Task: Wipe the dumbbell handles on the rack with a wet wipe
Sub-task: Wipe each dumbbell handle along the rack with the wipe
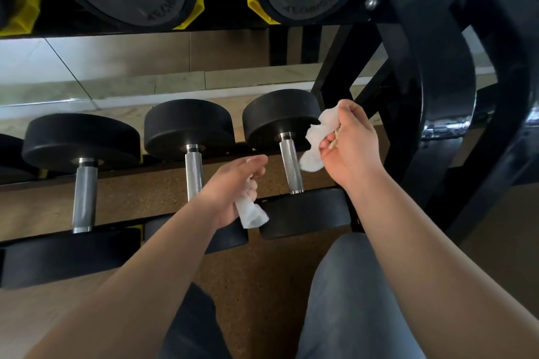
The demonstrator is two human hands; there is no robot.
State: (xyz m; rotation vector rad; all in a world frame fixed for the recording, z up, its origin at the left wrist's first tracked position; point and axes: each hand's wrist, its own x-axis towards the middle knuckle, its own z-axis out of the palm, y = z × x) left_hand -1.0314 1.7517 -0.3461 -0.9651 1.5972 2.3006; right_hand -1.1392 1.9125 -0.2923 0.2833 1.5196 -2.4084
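Left hand curls round a twisted wipe; right hand pinches a crumpled wipe just beside the rightmost handle on the rack. The cloth looks limp and light, so wrap it round that ridged steel mid-bar.

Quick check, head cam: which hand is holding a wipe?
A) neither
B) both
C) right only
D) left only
B: the left hand grips a twisted wipe, and the right hand grips a crumpled wipe beside the rightmost handle.
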